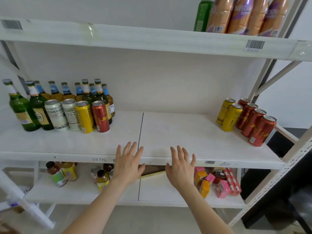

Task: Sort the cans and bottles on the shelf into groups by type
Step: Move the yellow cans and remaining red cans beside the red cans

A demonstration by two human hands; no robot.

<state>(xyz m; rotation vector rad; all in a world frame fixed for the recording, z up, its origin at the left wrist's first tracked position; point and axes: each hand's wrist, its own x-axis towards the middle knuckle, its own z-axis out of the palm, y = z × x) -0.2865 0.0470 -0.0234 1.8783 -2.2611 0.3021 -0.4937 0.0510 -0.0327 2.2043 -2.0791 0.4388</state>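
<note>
- Our left hand (128, 163) and right hand (181, 168) hover low centre, fingers (133, 149) spread, holding nothing.
- Reaching the mixed cans (84, 117) centre-left, we could topple crowded bottles (38, 105) behind.

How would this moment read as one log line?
left hand: open; right hand: open; bottles: left; red cans: four right, one left; yellow cans: two right, one left

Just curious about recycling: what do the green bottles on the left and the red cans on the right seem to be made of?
The green bottles look like glass: glossy, translucent green with paper labels. The red cans look like metal, probably aluminium: printed glossy sides, bare silvery tops.
</note>
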